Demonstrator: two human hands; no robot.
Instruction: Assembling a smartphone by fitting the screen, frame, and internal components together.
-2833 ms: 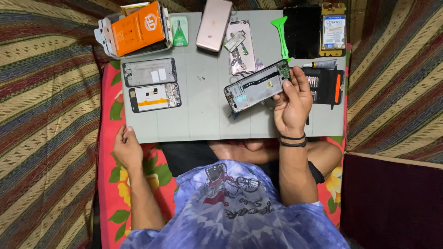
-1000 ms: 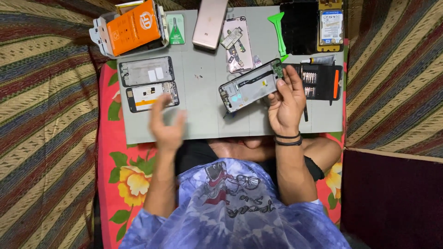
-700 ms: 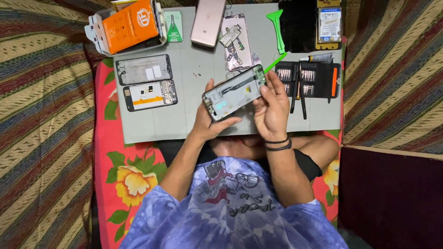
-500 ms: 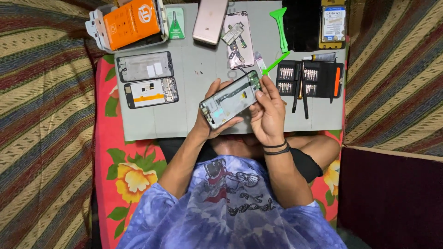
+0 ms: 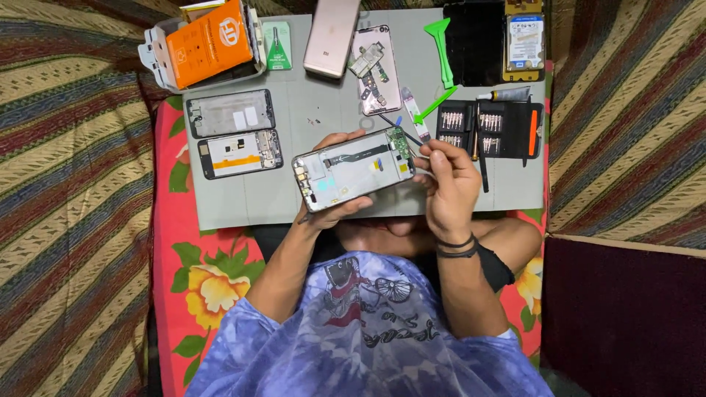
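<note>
The left hand cups an opened phone from below, fingers wrapped round its near edge and a thumb or fingertip showing over the far edge. The phone is held level above the near middle of the grey worktop, back cover off, its long side running left to right. The right hand is at the phone's right end, fingers pinched together on something thin; what it grips is too small to make out.

Left of the phone, two more stripped phone frames lie flat side by side on the worktop. At the far left corner sits an orange box in a white tray, with a small green packet just beside it. A pale pink phone back and another open phone with loose parts lie at the far middle. Two green plastic pry tools rest right of them. A black kit of screwdriver bits lies open just beyond the right hand, and a dark screen panel lies at the far right.
</note>
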